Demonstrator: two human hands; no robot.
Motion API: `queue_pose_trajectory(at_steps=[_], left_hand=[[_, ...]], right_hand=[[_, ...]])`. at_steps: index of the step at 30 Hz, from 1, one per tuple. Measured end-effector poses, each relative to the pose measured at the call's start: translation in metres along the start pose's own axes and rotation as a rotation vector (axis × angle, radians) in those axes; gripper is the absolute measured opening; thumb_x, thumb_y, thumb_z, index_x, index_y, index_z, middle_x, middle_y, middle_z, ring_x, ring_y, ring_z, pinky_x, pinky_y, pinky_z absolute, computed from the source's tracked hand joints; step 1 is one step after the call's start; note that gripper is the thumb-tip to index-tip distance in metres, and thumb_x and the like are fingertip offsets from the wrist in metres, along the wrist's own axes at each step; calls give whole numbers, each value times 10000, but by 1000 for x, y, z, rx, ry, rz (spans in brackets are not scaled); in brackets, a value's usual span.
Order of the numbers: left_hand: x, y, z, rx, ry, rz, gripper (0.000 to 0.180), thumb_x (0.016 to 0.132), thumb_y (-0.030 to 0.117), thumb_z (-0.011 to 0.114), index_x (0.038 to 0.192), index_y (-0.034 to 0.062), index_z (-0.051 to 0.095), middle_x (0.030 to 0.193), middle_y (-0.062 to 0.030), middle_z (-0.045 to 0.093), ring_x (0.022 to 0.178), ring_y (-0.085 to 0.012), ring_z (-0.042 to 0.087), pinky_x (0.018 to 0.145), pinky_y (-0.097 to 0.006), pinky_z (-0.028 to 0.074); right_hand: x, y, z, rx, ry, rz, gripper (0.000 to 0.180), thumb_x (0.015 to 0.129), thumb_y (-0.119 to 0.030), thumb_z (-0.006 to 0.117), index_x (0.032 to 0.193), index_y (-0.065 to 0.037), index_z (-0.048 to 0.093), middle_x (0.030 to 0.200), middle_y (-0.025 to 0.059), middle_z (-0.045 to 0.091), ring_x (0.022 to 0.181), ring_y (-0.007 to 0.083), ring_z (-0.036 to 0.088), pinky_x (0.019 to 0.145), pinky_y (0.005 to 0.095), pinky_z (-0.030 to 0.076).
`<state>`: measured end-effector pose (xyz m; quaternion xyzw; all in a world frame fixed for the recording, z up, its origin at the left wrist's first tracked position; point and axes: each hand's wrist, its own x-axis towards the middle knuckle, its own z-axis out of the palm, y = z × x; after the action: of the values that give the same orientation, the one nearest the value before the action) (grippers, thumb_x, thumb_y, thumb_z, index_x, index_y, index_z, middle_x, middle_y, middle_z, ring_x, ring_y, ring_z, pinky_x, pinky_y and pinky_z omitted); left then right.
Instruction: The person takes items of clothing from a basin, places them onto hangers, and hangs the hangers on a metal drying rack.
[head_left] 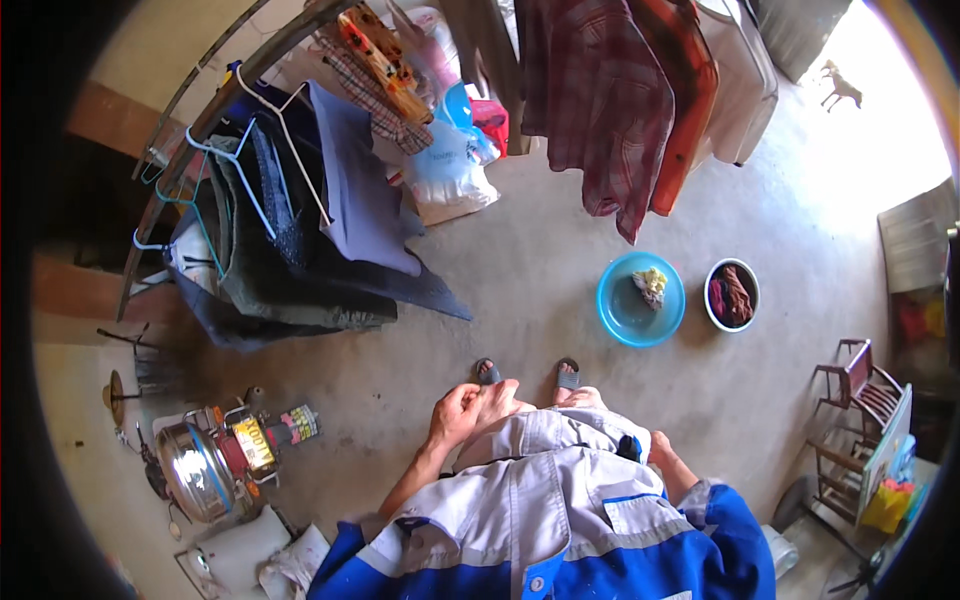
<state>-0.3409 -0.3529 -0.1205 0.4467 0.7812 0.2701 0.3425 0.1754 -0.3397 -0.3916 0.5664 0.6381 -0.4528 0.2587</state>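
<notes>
My left hand [460, 409] is beside my bare left leg [497, 398], its fingers curled in. Whatever it may hold is too small to make out. At my right side, my right hand [658, 443] is partly covered by my grey and blue work clothes [530, 475], and its fingers are hidden. On the floor ahead to the right stands a light blue basin [622, 325] with a bunched pale yellow and grey cloth [652, 287] in it. Close by is a smaller white-rimmed basin [757, 300] holding dark red and brown cloths [735, 293]. Both hands are well apart from the basins.
Trousers [365, 190] hang from a rack at the left; shirts [600, 100] hang ahead. Plastic bags [447, 165] sit behind them. A motorcycle [200, 465] is at the lower left, wooden chairs [850, 380] at the right. A dog [841, 88] stands near the bright doorway.
</notes>
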Motion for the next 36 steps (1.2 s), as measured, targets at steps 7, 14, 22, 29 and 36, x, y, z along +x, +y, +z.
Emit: queue_pose_trajectory(at_steps=[7,14,22,29,36], left_hand=[[22,31,40,4,-167,54,238,904,174,672,1085,20,657,912,-97,720,778,-153,686,708,-306,555],[52,22,59,-8,-226,45,249,902,198,659,1086,30,667,898,-103,724,795,-170,694,731,-310,557],[129,24,49,120,-468,0,268,880,209,666,1063,14,681,899,-139,726,810,-210,704,749,-335,557],[207,68,96,290,-717,160,294,866,240,656,1043,7,686,891,-134,719,840,-228,696,771,-352,544],[238,119,169,266,-789,135,267,870,208,661,1032,-3,686,887,-116,719,816,-197,682,760,-335,540]], right_hand=[[-71,-84,-92,864,257,129,209,868,-107,550,926,38,688,749,92,679,594,173,645,522,303,523],[-62,-112,-106,944,257,129,194,867,-111,541,855,31,672,718,97,659,570,171,622,502,321,495],[-61,-118,-114,872,269,289,258,874,-150,552,1033,11,675,845,81,702,682,160,684,564,314,546],[-81,-127,-122,1128,441,319,259,883,-160,587,1054,20,663,860,93,703,686,153,678,572,306,542],[-84,-88,-91,1145,601,326,268,891,-177,600,1055,20,676,907,142,724,808,208,701,751,338,564]])
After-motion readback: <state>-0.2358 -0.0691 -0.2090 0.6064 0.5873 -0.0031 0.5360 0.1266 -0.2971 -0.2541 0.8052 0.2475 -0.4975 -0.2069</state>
